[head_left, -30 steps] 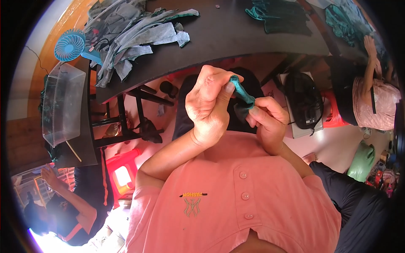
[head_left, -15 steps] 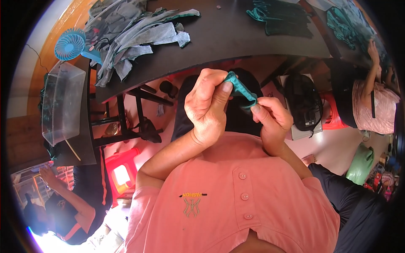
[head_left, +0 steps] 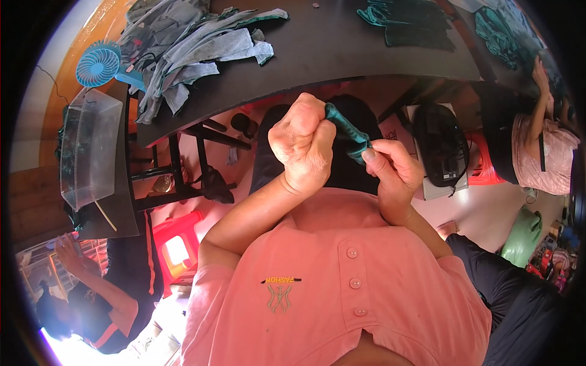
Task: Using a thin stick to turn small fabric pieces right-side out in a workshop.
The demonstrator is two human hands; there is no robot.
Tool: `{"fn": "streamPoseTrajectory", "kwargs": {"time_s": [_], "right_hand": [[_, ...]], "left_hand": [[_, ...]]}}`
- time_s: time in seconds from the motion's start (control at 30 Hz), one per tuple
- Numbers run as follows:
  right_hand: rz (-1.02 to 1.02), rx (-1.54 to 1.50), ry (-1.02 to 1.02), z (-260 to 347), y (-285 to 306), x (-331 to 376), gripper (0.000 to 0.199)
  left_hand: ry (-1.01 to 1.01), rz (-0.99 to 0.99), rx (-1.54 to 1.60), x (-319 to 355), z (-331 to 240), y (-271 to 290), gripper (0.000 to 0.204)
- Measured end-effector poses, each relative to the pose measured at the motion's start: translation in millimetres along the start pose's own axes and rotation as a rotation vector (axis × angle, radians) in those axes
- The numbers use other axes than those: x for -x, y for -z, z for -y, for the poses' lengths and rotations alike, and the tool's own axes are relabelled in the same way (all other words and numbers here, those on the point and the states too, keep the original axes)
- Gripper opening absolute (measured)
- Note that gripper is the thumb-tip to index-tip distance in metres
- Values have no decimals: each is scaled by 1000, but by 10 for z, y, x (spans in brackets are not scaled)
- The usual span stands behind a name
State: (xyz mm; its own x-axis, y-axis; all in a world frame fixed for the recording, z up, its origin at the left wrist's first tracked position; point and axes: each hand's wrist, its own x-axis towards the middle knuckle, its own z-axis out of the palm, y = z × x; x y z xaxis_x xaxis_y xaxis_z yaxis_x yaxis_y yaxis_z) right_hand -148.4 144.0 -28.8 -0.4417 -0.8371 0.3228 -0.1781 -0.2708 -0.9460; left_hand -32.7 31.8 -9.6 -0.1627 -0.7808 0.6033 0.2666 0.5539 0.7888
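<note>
One green cloth goes from the left hand, curled upon its upper end, to the right hand, pinching its lower end.

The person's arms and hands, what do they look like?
The left hand and right hand look bare: I see no glove or watch on either. The forearms are uncovered too, below the short, loose, plain pink sleeves of a shirt.

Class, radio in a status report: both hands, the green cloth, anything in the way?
Left hand closed on one end of green cloth. Right hand pinching near the other end. Cloth spanning between them. Nothing seen blocking either hand.
</note>
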Motion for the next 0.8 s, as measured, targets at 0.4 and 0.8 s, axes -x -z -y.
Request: {"fn": "streamPoseTrajectory", "kwargs": {"time_s": [0.4,0.8], "right_hand": [[23,-170,-134,47,-41,-10,6],[122,-1,-129,-75,117,-214,6]], "left_hand": [[117,29,-172,-1,-93,-13,18],[400,-202,51,-291,-170,116,13]]}}
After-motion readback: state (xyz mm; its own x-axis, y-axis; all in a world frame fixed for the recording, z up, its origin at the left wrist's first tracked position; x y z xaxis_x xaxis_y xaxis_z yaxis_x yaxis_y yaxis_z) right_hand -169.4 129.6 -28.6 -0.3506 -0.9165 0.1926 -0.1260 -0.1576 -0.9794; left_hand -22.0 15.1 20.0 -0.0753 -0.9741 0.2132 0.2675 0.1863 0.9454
